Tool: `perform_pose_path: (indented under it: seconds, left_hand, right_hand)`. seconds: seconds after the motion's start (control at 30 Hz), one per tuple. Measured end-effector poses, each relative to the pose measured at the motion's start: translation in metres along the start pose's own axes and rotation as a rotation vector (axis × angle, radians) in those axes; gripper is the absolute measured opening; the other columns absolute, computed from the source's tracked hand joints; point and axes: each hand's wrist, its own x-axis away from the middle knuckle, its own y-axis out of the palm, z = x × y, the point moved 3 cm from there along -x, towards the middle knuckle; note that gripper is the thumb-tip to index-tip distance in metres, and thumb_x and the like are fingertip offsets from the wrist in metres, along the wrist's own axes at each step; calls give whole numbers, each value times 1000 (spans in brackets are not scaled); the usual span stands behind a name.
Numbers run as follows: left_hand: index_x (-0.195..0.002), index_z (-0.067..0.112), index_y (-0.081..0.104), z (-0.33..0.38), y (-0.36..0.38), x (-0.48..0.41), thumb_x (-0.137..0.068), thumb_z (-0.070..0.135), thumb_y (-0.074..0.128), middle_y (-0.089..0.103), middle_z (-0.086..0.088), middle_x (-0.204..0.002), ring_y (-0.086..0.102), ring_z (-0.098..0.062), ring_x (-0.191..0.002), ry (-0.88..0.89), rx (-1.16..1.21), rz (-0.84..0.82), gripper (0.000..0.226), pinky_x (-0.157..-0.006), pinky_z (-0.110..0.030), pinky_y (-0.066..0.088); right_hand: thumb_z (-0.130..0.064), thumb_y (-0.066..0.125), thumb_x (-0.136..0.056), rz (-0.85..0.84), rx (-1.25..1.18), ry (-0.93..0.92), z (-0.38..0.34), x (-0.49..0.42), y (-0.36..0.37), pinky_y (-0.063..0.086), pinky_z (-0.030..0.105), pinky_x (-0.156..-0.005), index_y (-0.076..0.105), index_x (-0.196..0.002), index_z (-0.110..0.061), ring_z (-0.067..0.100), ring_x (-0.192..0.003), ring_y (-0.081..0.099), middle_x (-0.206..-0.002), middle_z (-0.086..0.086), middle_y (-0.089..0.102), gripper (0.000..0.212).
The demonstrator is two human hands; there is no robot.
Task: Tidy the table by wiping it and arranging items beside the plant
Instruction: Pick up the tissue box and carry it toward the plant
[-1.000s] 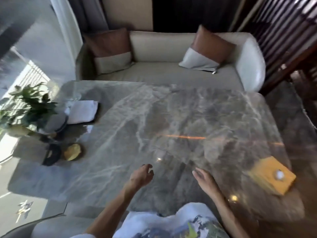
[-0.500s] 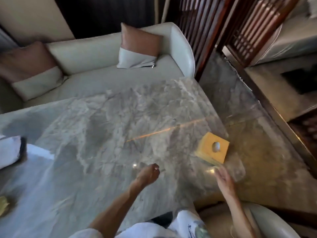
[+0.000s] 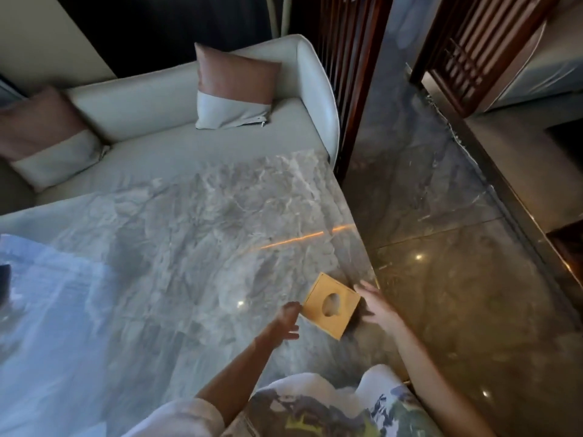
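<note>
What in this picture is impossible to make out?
- Head view: whether either hand, left hand or right hand, actually touches the yellow box; motion blur.
- What lies inside the box's round hole: too dark.
- The dark object on the marble table: cut off by the left edge.

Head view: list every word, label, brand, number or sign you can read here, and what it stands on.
No text is readable in this frame.
Yellow square tissue box with an oval opening: its top shows no print.
Printed white shirt of the person: yellow-green shapes that may be letters, too blurred and cut off to read.
Grey marble table: only veining and light reflections.
</note>
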Motion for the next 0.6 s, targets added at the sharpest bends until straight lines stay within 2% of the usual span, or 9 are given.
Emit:
perform_pose_path:
  seconds: [0.07, 0.1, 0.17, 0.23, 0.33, 0.47, 0.53, 0.6]
  left_hand:
    - [-144, 11, 37, 0, 7, -2, -103, 27, 41, 39, -14, -143, 49, -40, -126, -37, 92, -33, 45, -100, -45, 49]
    - [-145, 11, 36, -1, 10, -4, -102, 27, 43, 39, -14, -143, 50, -40, -126, -46, 132, -49, 46, -98, -45, 50]
    - [-144, 10, 36, 0, 13, -4, -100, 23, 48, 43, -13, -134, 57, -30, -109, -33, 180, -61, 47, -91, -39, 52]
    - [-137, 10, 39, 2, 11, -4, -97, 16, 51, 45, -8, -121, 53, -13, -89, 18, 119, -28, 42, -88, -33, 51]
    - [-117, 9, 46, 4, -7, 1, -94, 6, 48, 46, -11, -101, 49, -15, -78, 56, 131, 33, 23, -70, -28, 45]
    - [-120, 13, 41, -18, -54, 13, -95, 6, 53, 45, -14, -112, 51, -27, -98, 104, 164, 204, 28, -75, -37, 51]
    - [-123, 6, 44, -34, -82, 21, -92, 10, 61, 44, -14, -111, 50, -25, -97, 130, 123, 338, 36, -82, -47, 53]
    - [-127, 2, 43, -52, -111, 30, -86, 20, 69, 44, -13, -115, 50, -23, -99, 96, -6, 476, 51, -89, -45, 51]
  right_hand:
    - [-40, 55, -96, -83, -21, 56, 7, -4, 8, 44, 49, -104, 32, -149, -27, 36, -139, 37, -153, 10, 38, 60]
    - [-38, 56, -95, -107, -31, 65, 11, -6, 12, 44, 52, -106, 32, -149, -25, 36, -136, 40, -150, 12, 41, 61]
    - [-31, 59, -94, -108, -23, 66, 19, -8, 19, 45, 53, -106, 28, -150, -21, 35, -133, 44, -147, 14, 43, 65]
    - [-26, 62, -93, -119, -22, 68, 23, -6, 29, 49, 48, -102, 23, -152, -20, 35, -135, 43, -150, 14, 39, 71]
    - [-23, 64, -92, -159, -15, 51, 25, -3, 51, 54, 42, -94, 26, -150, -16, 33, -133, 47, -150, 14, 40, 69]
    - [-24, 64, -93, -231, 30, 28, 28, 5, 107, 55, 43, -96, 33, -147, -10, 33, -126, 55, -145, 17, 46, 64]
    - [-22, 64, -92, -265, 45, 15, 28, 12, 144, 53, 46, -98, 35, -145, -8, 32, -125, 55, -144, 17, 47, 62]
    - [-21, 64, -92, -301, 78, -9, 30, 23, 185, 54, 46, -95, 37, -142, -7, 28, -122, 55, -141, 16, 49, 59]
